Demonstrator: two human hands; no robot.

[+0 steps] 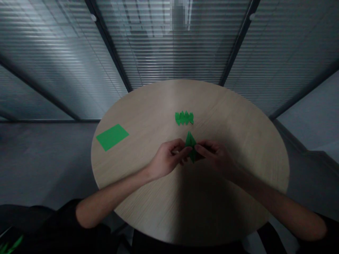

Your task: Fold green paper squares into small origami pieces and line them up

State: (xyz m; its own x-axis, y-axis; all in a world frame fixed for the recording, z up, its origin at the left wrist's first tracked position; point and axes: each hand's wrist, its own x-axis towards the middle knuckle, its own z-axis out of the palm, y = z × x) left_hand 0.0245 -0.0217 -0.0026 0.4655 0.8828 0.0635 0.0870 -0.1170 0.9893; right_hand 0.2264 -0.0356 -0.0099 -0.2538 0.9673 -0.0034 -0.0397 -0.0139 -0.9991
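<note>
Leftmost, one flat green paper sheet (112, 137) lies on the round wooden counter (227, 116). Next, the left hand (166, 158) closes its fingers on one folded green paper piece (191, 145) at lower centre, below one pleated strip (184, 118); the right hand (215, 158) pinches it too. Light and soft, it seems best held by its folded edges.

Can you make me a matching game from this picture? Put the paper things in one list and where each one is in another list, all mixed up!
Things:
1. pointed folded paper
2. flat green sheet
3. zigzag green paper

Places:
A. lying near the left edge of the round table
B. held between the left hand and the right hand
C. lying on the table just beyond the hands

Right pairs: 1-B, 2-A, 3-C
</note>
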